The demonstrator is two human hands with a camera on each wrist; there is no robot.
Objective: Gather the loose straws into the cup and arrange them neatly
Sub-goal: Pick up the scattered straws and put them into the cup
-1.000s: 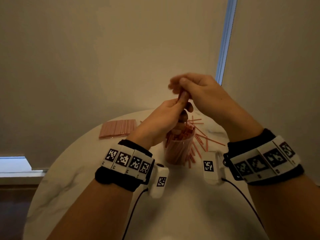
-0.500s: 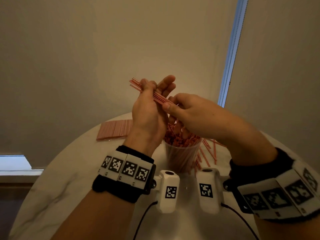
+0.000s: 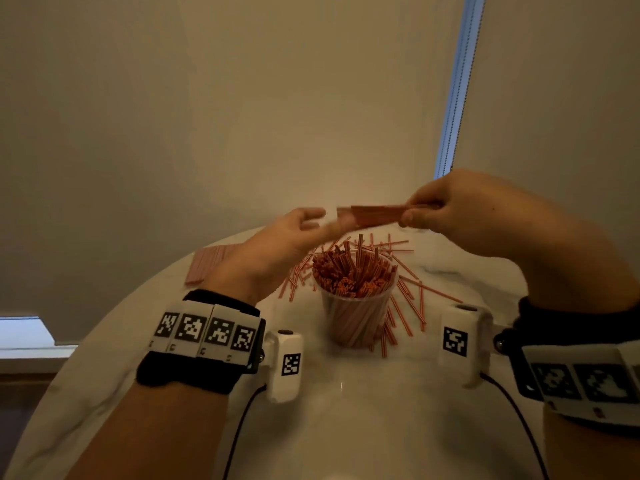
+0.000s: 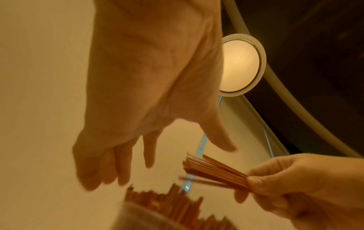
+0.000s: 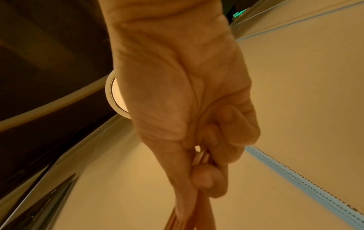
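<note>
A clear plastic cup packed with red-striped straws stands on the round white table. Loose straws lie scattered around it, mostly behind and to its right. My right hand is held above the cup and pinches a small bundle of straws by one end, the bundle pointing left; the left wrist view shows the bundle fanned out. My left hand hovers just left of the bundle's free end, fingers straight and spread, holding nothing.
A flat pack of pink straws lies at the table's far left edge. A beige wall stands close behind the table, with a window strip at upper right. Cables run from both wrist cameras across the near tabletop.
The straw bundle passed from my left hand to my right, which carried it to the right. My left hand let go, dropped lower and spread its fingers.
</note>
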